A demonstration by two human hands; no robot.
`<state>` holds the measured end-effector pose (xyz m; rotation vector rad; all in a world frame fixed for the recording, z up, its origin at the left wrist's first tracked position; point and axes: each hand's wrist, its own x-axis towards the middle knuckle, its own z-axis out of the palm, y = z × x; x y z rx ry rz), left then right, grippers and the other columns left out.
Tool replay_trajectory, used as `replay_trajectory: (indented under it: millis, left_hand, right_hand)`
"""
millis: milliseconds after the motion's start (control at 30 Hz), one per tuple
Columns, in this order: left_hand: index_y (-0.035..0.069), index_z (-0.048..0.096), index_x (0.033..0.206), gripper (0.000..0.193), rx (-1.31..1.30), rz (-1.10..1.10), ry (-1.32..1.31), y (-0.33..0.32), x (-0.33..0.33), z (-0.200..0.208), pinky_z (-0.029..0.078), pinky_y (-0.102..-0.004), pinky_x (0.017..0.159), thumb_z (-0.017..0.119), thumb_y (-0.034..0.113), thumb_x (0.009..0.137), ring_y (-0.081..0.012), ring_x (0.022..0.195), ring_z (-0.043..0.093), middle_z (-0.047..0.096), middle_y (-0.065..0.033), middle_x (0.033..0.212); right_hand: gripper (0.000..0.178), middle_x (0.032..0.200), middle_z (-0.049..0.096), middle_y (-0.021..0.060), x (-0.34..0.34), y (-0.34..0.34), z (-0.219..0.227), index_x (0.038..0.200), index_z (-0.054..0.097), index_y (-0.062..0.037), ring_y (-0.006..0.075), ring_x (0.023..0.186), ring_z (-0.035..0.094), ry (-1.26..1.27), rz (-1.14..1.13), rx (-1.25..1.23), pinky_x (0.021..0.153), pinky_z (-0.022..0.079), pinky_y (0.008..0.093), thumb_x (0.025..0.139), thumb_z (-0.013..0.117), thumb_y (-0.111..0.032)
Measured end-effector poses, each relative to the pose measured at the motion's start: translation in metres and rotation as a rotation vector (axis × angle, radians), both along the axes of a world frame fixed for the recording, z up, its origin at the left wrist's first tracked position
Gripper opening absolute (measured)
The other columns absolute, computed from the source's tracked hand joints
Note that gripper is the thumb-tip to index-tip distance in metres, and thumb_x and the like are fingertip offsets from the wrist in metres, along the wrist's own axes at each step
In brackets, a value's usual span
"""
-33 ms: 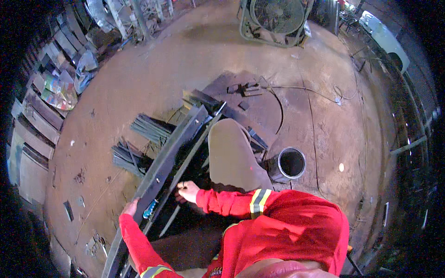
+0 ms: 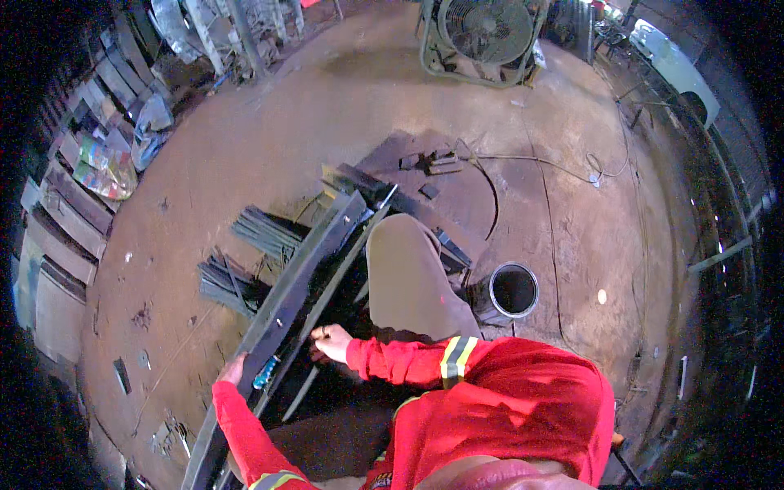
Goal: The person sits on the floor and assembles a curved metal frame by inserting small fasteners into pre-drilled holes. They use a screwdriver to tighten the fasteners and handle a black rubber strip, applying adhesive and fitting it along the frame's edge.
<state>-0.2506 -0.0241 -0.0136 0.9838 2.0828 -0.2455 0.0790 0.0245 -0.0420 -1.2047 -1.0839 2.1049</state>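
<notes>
From your head, the fisheye camera looked steeply down, just right of the dark beam, close to its near end, its wide field reaching beyond the beam's far end to the fan.

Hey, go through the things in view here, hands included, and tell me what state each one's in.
Left hand: at the beam's edge, grip unclear
Right hand: fingers bent, beside a thin bar, hold unclear
Dark beam: lying diagonally
Rod bundles: two, lying down
Bucket: upright, open-topped, contents too dark to tell
Fan: standing, on or off unclear
Cable: spread loosely across the floor
</notes>
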Motion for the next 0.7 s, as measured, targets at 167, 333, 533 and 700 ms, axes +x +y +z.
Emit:
replay_trajectory:
  millis: [167, 333, 533, 700]
  left_hand:
    - [0.01, 0.05, 0.127, 0.069, -0.008, 0.171, -0.326, 0.0, -0.019, -0.029, 0.03, -0.0341, 0.101, 0.032, 0.06, 0.084, -0.0281, 0.117, 0.047, 0.05, -0.0176, 0.127]
    - [0.007, 0.061, 0.112, 0.059, 0.118, 0.092, -0.113, 0.008, 0.033, 0.043, 0.04, -0.0332, 0.087, 0.041, 0.055, 0.085, -0.0232, 0.098, 0.057, 0.063, -0.0142, 0.104]
    - [0.002, 0.066, 0.093, 0.05, 0.368, 0.009, -0.152, 0.011, 0.027, 0.027, 0.044, -0.0365, 0.076, 0.052, 0.048, 0.082, -0.0244, 0.082, 0.062, 0.066, -0.0136, 0.087]
    - [0.001, 0.059, 0.105, 0.045, 0.65, -0.216, 0.139, -0.003, 0.003, 0.015, 0.043, -0.0445, 0.079, 0.042, 0.04, 0.09, -0.0367, 0.092, 0.058, 0.06, -0.0235, 0.097]
  right_hand:
    - [0.024, 0.062, 0.059, 0.0085, 0.011, 0.003, 0.016, 0.079, 0.065, -0.0029, 0.0165, 0.058, 0.056, -0.401, 0.313, 0.337, 0.057, 0.044, 0.0323, 0.078, 0.062, -0.027]
    - [0.027, 0.059, 0.058, 0.0098, 0.019, -0.006, 0.014, 0.078, 0.064, -0.0043, 0.0198, 0.052, 0.053, -0.304, 0.27, 0.335, 0.054, 0.044, 0.0346, 0.072, 0.064, -0.03]
    - [0.025, 0.063, 0.056, 0.0149, 0.012, -0.009, 0.0, 0.086, 0.056, -0.0027, 0.0282, 0.059, 0.056, -0.254, 0.522, 0.565, 0.056, 0.042, 0.0411, 0.076, 0.057, -0.025]
    - [0.038, 0.108, 0.058, 0.0201, 0.006, -0.014, 0.055, 0.114, 0.052, -0.0069, 0.0354, 0.1, 0.054, -0.181, 0.657, 0.762, 0.088, 0.042, 0.0415, 0.076, 0.049, -0.011]
